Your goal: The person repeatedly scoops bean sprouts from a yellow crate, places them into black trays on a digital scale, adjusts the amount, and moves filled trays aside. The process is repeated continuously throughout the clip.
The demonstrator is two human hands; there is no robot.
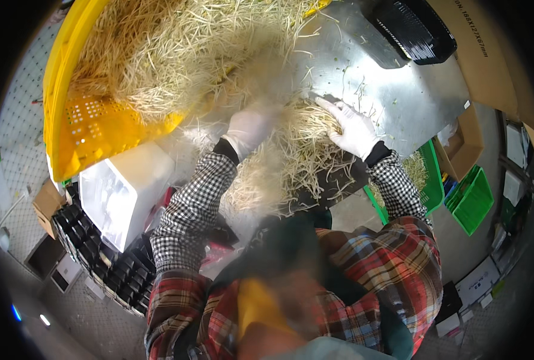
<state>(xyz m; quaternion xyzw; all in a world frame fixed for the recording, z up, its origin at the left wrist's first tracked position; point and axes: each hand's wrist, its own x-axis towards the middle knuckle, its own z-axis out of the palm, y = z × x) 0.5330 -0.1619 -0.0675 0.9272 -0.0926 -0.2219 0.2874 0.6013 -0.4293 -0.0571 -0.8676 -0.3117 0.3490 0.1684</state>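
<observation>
Sprouts (306, 135) look light, bendy, probably snap easily; best held loosely mid-clump. Right hand (356, 131) at their right side, fingers spread; left hand (249, 129) blurred, grip can't tell.

Beyond our right hand (357, 132) lies a glossy silver metal tabletop (420, 111); left of it, a shiny yellow plastic basket (87, 132).

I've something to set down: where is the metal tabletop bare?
Mostly bare, scraps aside: the metal tabletop between the right hand and the black trays. Crowded: around the left hand, by the pale stem pile and yellow crate.
</observation>
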